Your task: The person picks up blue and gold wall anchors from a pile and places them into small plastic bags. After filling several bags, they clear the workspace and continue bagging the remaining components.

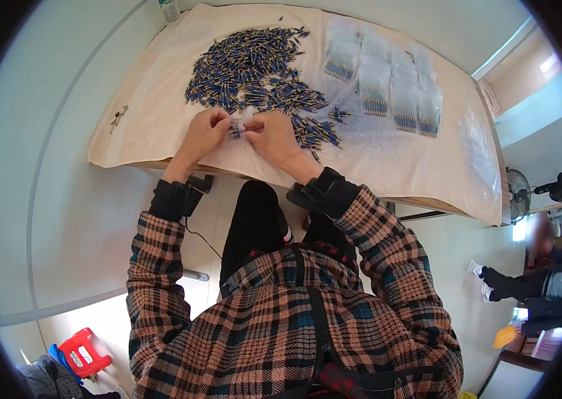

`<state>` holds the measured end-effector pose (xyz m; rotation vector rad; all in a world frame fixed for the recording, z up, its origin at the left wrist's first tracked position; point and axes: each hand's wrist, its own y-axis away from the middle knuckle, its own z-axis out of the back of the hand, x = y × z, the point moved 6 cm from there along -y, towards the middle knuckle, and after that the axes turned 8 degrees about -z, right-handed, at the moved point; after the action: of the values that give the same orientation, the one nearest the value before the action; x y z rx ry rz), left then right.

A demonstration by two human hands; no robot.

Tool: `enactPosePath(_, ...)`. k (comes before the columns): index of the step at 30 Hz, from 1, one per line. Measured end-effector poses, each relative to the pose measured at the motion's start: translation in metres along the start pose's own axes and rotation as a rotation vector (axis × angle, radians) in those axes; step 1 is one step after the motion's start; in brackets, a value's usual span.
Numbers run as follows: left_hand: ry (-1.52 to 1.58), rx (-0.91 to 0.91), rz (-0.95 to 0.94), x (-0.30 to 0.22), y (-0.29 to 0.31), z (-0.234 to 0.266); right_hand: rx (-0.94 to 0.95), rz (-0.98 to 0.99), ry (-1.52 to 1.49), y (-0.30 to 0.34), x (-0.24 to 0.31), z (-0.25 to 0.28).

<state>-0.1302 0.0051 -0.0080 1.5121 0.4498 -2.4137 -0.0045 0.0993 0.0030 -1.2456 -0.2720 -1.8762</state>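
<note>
At the table's near edge my left hand (202,136) and my right hand (271,137) face each other, fingers pinched closed. Between them is a small clear plastic bag (246,117), gripped at either side. A few small dark pieces seem to show through the plastic by my left fingertips, partly hidden by the fingers. Just beyond my hands spreads a big heap of short, slim dark blue sticks with gold-coloured parts (247,63). A looser part of the heap (314,132) reaches past my right hand.
A cream cloth (154,86) covers the table. Filled clear bags (397,90) lie in rows at the far right, with flat plastic bags (479,153) nearer the right edge. Small metal bits (119,116) lie left. A bottle (169,9) stands at the back corner. Another person (527,282) is at far right.
</note>
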Motion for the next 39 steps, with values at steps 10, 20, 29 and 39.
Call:
enactPosePath(10,-0.205,-0.121,-0.219,0.0,0.009,0.015,-0.005,0.127,0.176,0.001,0.011,-0.005)
enactPosePath(20,-0.204,-0.024,-0.192,-0.008,0.006,0.009,-0.022,0.081,0.366,-0.004,0.014,-0.01)
enactPosePath(29,-0.449,-0.098,-0.355,-0.019,0.014,0.008,-0.017,0.171,0.08,0.0,0.023,0.021)
enactPosePath(39,-0.266,-0.012,-0.432,-0.082,0.004,-0.059,0.213,-0.027,0.65,0.012,-0.017,0.132)
